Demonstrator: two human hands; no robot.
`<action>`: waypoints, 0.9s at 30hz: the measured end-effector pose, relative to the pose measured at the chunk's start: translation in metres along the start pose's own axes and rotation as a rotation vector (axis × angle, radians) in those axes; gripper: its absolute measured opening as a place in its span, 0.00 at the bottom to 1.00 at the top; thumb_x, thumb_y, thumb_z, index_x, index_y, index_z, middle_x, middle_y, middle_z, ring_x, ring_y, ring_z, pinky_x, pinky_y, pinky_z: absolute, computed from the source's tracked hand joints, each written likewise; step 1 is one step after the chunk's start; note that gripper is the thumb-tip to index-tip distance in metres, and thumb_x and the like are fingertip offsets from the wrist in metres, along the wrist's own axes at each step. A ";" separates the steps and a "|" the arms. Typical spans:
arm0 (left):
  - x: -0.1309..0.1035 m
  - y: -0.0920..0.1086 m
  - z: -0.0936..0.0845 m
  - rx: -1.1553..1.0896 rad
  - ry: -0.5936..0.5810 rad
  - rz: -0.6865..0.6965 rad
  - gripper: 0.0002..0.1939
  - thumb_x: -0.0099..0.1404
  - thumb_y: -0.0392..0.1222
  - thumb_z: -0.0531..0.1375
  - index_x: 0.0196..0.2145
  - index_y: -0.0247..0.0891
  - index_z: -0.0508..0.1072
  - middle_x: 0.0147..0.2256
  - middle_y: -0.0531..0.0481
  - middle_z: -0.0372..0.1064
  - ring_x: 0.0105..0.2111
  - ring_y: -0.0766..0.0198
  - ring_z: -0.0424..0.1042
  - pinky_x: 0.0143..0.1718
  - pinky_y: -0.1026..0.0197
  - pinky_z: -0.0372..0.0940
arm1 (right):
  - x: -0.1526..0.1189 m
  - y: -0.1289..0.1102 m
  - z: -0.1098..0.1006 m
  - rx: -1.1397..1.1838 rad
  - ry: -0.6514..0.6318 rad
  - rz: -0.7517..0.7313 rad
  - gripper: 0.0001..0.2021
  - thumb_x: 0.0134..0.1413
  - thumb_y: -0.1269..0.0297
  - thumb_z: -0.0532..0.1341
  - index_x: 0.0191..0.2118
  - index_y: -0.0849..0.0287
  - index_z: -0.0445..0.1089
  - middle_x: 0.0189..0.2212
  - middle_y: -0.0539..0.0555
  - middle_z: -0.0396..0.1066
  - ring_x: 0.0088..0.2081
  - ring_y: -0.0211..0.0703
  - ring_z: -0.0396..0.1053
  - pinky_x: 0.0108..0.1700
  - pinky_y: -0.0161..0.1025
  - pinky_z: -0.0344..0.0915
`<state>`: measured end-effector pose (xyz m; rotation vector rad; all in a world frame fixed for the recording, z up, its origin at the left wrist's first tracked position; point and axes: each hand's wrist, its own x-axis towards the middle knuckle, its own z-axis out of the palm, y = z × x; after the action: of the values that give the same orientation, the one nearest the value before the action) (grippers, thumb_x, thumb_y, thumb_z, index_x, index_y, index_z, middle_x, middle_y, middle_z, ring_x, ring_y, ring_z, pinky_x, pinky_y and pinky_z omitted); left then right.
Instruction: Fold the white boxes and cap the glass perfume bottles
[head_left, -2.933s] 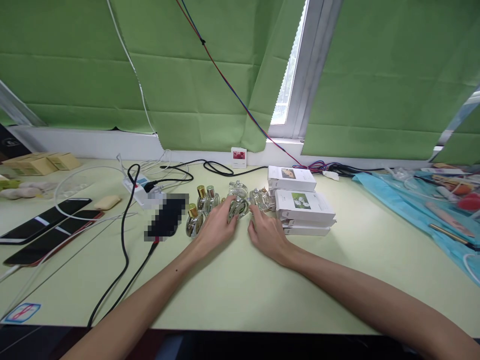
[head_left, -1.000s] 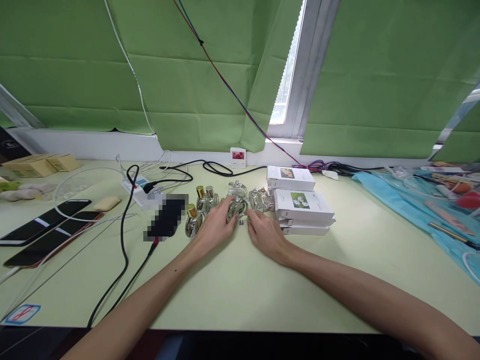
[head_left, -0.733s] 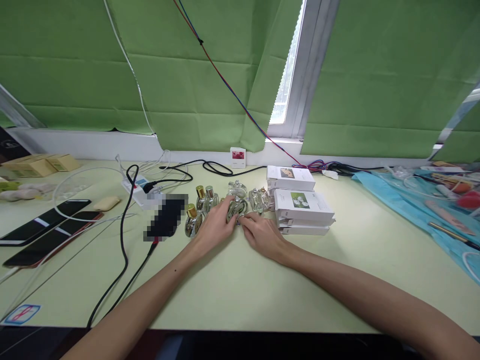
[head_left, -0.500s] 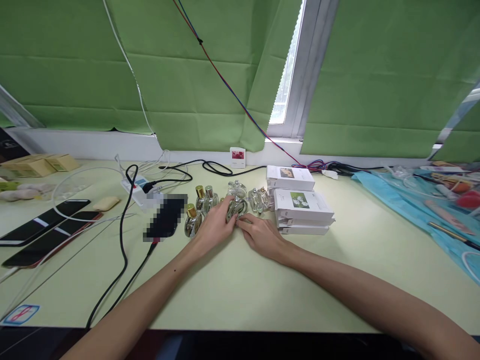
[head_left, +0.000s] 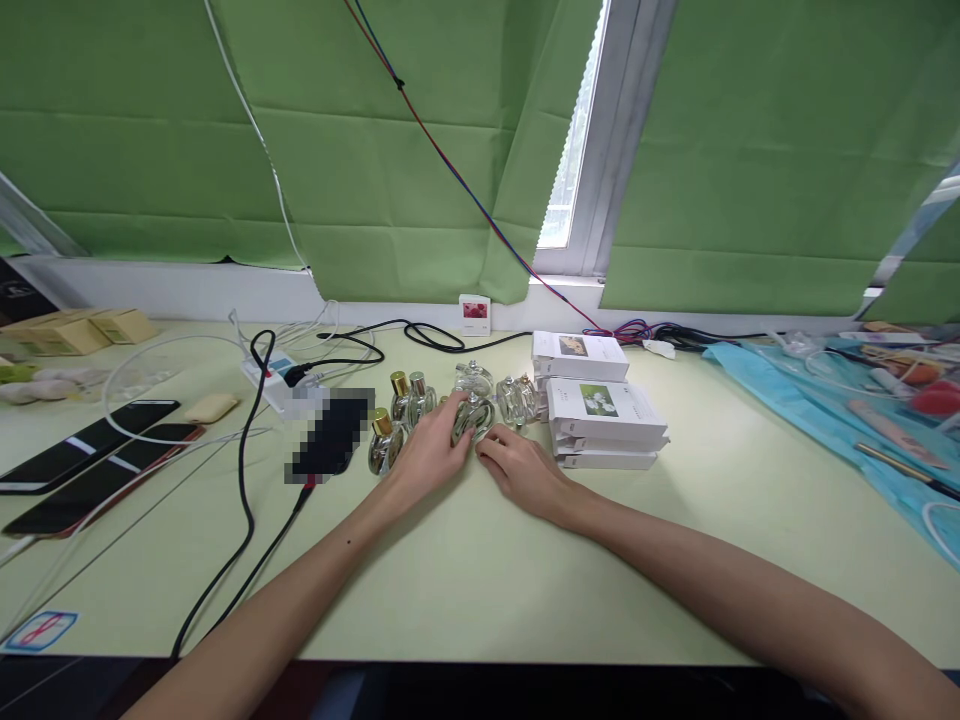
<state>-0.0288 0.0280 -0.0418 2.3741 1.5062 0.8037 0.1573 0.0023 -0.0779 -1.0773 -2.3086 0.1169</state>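
In the head view, my left hand is closed around the side of a round clear glass bottle, with its thumb at the near side. My right hand lies just right of that bottle, fingers curled under and pressed together. Whatever its fingertips may hold is hidden. Left of my left hand stand gold-capped glass bottles. Another clear bottle is behind the held one, and ornate clear glass bottles stand behind my right hand.
White boxes with flower pictures are stacked right of the bottles. A dark phone with a black cable lies at left, near a power strip. Two more phones lie further left. Blue sheeting with clutter covers the right side.
The fingers of my right hand have drawn back slightly to the right and curled in, away from the bottle. My left hand stays in place on it.
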 end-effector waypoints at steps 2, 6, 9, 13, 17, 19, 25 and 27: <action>0.000 0.000 0.000 0.000 0.002 0.000 0.23 0.70 0.44 0.55 0.61 0.38 0.64 0.37 0.44 0.74 0.35 0.52 0.75 0.39 0.55 0.68 | 0.000 0.000 0.000 0.013 0.007 -0.003 0.08 0.71 0.71 0.54 0.42 0.58 0.71 0.40 0.55 0.69 0.35 0.41 0.69 0.39 0.38 0.66; 0.000 0.001 0.000 0.001 -0.003 -0.009 0.23 0.70 0.44 0.55 0.61 0.38 0.64 0.38 0.43 0.74 0.35 0.52 0.75 0.40 0.54 0.68 | 0.000 0.001 0.001 0.034 0.009 -0.013 0.09 0.71 0.71 0.54 0.41 0.58 0.70 0.39 0.54 0.68 0.36 0.42 0.68 0.40 0.38 0.66; 0.000 0.001 0.000 -0.001 -0.008 -0.010 0.24 0.70 0.44 0.55 0.62 0.38 0.63 0.38 0.44 0.74 0.35 0.53 0.75 0.41 0.54 0.69 | 0.001 0.002 0.001 0.045 0.008 -0.017 0.09 0.71 0.71 0.54 0.41 0.59 0.70 0.39 0.55 0.68 0.37 0.42 0.68 0.41 0.39 0.67; 0.000 0.001 0.000 -0.008 -0.001 0.000 0.24 0.70 0.43 0.55 0.62 0.37 0.64 0.37 0.44 0.74 0.34 0.53 0.75 0.41 0.55 0.68 | 0.001 0.003 0.002 0.041 0.012 -0.015 0.07 0.70 0.72 0.55 0.43 0.60 0.70 0.40 0.56 0.69 0.40 0.44 0.69 0.44 0.40 0.68; 0.000 0.000 0.000 -0.003 -0.006 -0.008 0.24 0.70 0.43 0.55 0.62 0.38 0.64 0.37 0.44 0.74 0.34 0.53 0.75 0.39 0.55 0.68 | 0.001 0.002 0.003 0.017 0.017 0.001 0.06 0.69 0.73 0.57 0.44 0.59 0.70 0.40 0.57 0.70 0.42 0.47 0.69 0.44 0.42 0.68; 0.000 0.000 0.000 -0.002 -0.006 -0.004 0.23 0.70 0.43 0.55 0.61 0.38 0.64 0.37 0.44 0.74 0.34 0.53 0.75 0.39 0.55 0.68 | 0.001 0.003 0.003 0.006 0.018 0.007 0.06 0.69 0.73 0.57 0.44 0.59 0.71 0.40 0.57 0.70 0.43 0.48 0.69 0.43 0.42 0.68; 0.000 0.000 0.000 -0.005 -0.003 0.007 0.24 0.70 0.44 0.55 0.62 0.37 0.64 0.36 0.45 0.73 0.34 0.54 0.75 0.38 0.56 0.68 | 0.001 0.003 0.004 -0.017 0.021 0.021 0.06 0.69 0.72 0.57 0.44 0.59 0.71 0.40 0.57 0.71 0.44 0.49 0.68 0.42 0.43 0.68; 0.000 0.000 0.000 -0.007 -0.007 0.005 0.24 0.70 0.44 0.55 0.62 0.37 0.64 0.36 0.45 0.73 0.34 0.53 0.75 0.38 0.55 0.68 | 0.001 0.003 0.003 -0.021 0.023 0.023 0.06 0.69 0.72 0.58 0.44 0.59 0.71 0.40 0.57 0.71 0.44 0.48 0.68 0.42 0.43 0.68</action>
<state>-0.0288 0.0285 -0.0422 2.3740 1.4930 0.7991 0.1567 0.0053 -0.0811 -1.1105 -2.2822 0.0890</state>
